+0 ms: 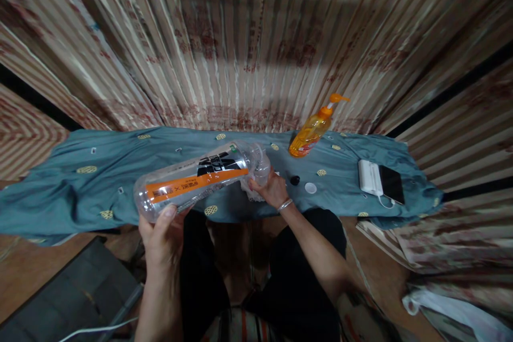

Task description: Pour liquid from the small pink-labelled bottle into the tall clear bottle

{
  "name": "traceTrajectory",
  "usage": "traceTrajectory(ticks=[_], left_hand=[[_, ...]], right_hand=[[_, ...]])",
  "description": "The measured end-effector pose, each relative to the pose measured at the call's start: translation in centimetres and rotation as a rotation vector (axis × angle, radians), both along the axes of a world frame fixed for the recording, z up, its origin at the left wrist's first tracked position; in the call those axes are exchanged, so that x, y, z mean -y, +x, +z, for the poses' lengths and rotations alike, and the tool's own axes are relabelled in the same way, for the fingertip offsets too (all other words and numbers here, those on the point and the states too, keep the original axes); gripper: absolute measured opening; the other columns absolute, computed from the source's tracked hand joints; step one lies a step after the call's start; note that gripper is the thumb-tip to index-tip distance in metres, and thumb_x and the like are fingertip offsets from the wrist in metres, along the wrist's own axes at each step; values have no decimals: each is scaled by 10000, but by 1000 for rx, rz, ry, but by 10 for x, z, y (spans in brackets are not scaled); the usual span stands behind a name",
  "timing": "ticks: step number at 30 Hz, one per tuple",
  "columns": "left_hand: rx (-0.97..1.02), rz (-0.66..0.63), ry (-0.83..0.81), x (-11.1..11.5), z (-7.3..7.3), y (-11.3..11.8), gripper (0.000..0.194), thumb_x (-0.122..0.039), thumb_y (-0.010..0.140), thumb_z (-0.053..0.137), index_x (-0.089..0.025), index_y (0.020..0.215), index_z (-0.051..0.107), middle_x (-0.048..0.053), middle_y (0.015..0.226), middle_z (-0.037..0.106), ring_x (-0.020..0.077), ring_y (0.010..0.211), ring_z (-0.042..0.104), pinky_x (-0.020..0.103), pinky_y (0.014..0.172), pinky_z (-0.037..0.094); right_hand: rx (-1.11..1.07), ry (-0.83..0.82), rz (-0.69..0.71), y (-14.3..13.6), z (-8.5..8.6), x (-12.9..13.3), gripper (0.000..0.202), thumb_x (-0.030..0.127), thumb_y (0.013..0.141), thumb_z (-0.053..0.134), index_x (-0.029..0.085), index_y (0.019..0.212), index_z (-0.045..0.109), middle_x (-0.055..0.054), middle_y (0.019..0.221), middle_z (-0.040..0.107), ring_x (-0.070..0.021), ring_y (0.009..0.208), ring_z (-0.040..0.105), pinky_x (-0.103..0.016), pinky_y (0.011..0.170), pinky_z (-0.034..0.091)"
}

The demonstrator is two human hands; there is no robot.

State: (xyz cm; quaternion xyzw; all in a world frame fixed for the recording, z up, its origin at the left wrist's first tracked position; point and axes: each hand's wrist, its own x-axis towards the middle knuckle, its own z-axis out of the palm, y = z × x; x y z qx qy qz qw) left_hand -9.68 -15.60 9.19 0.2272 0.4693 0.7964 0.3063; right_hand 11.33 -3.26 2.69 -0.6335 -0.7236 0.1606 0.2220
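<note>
A large clear plastic bottle (192, 179) with an orange, black and silver label lies slanted in the air above the cloth, its base to the left. My left hand (164, 230) grips it from below near the base, thumb along its side. At the bottle's right end is a small clear plastic container (261, 164), which my right hand (272, 187) holds with its fingers wrapped round it. Whether the two plastic pieces are joined, I cannot tell. Some crumpled whitish film (252, 192) hangs under my right fingers. A bracelet circles my right wrist.
An orange pump bottle (310, 133) stands at the back of the blue-green cloth (100, 181). Right of my hand lie a black cap (295, 179) and a white disc (310, 187). Farther right, a white power bank (369, 177) is cabled to a phone (391, 184). Curtains (240, 37) hang behind.
</note>
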Motion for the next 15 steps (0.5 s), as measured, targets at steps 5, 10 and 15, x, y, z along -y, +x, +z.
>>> traceTrajectory(ticks=[5, 10, 15], left_hand=[[-7, -4, 4, 1, 2, -1, 516, -406, 529, 979, -217, 953, 752, 50, 927, 772, 224, 825, 718, 420, 817, 651], [43, 15, 14, -2, 2, -3, 572, -393, 465, 1007, -204, 940, 748, 34, 906, 763, 205, 825, 720, 342, 752, 651], [63, 21, 4, -5, -1, -5, 595, -407, 430, 1004, -197, 927, 754, 36, 872, 770, 202, 772, 723, 343, 726, 650]], right_hand=[[32, -11, -24, -2, 2, 0, 514, 437, 847, 799, 113, 1221, 658, -158, 1069, 824, -298, 1007, 806, -327, 854, 605], [29, 6, -10, -1, -2, 0, 527, 446, 845, 792, 108, 1222, 645, -156, 1051, 820, -293, 996, 804, -333, 848, 604], [13, 34, -11, -1, -6, -1, 468, 437, 845, 782, 138, 1183, 657, -145, 1030, 820, -293, 963, 805, -339, 814, 607]])
